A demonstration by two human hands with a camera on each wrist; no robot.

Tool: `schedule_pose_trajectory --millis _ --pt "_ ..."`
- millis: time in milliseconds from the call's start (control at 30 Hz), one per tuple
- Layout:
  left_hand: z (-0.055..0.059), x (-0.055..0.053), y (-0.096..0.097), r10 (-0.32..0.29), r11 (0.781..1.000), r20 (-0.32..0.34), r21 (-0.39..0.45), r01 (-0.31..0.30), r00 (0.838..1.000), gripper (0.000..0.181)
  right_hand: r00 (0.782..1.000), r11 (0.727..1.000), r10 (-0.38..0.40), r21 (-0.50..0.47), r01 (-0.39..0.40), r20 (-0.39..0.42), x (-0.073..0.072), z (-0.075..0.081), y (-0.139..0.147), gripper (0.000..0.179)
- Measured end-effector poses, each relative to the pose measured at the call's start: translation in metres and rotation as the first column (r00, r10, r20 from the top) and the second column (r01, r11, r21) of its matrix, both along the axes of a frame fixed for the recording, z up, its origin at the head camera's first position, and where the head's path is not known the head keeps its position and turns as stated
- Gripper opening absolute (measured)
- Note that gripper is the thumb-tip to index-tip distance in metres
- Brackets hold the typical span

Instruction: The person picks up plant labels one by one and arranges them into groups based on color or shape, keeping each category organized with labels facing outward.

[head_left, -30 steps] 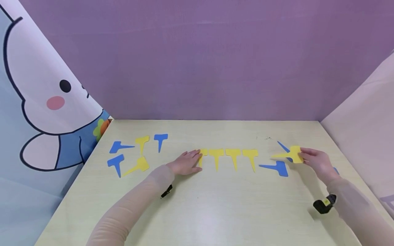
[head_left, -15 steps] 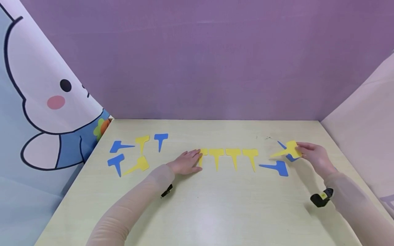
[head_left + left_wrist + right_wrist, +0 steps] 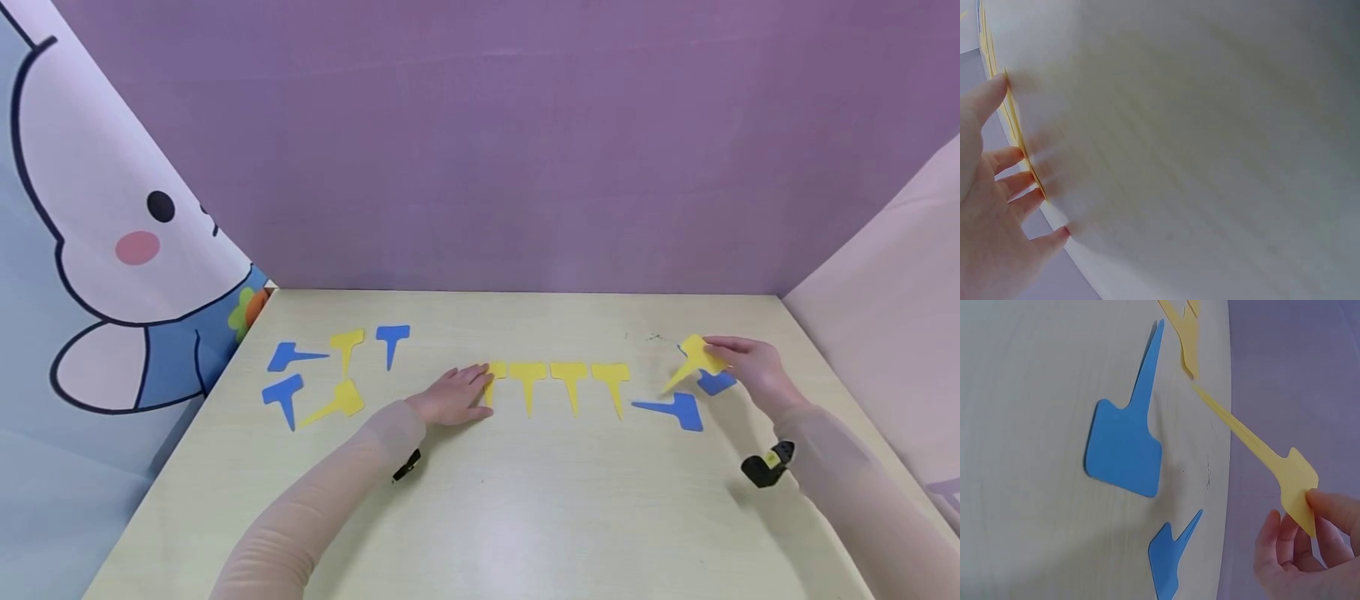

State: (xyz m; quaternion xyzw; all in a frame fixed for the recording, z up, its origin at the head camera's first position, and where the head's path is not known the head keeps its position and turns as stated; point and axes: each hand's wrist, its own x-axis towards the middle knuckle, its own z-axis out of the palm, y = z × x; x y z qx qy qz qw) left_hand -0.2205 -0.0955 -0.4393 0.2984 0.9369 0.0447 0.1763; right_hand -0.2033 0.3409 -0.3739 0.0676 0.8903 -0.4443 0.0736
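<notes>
Currently right hand [image 3: 753, 375] pinches a yellow tag [image 3: 696, 356] by its broad end, held above the table [image 3: 525, 517]; one blue tag [image 3: 717, 382] beneath that grip, second blue tag [image 3: 686, 411] near it. Left hand [image 3: 450, 397] unclenched, resting on another yellow tag [image 3: 497, 369]; three more yellow tags [image 3: 568, 372] between the hands.

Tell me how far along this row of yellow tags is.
Looks done: four yellow tags lie lined up, the leftmost under the left hand. In hand: the right hand holds up a fifth yellow tag. Remaining, apparently: placing that one and perhaps two yellow tags lying apart, farther left.
</notes>
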Motion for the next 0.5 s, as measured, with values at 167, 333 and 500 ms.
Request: schedule_pose_trajectory --millis 167,333,500 --pt "0.001 0.000 0.000 0.005 1.000 0.003 -0.006 -0.005 1.000 0.067 1.000 1.000 0.013 -0.002 -0.013 0.013 -0.005 0.000 -0.003 0.063" --pt "0.002 0.000 0.001 0.007 1.000 0.006 -0.012 -0.007 1.000 0.067 0.999 0.999 0.033 -0.009 -0.033 0.012 -0.009 -0.001 -0.005 0.061" --pt "0.002 0.000 0.001 0.006 1.000 0.007 -0.011 -0.006 1.000 0.067 0.998 0.999 0.054 -0.001 -0.054 0.023 -0.015 -0.002 -0.008 0.058"
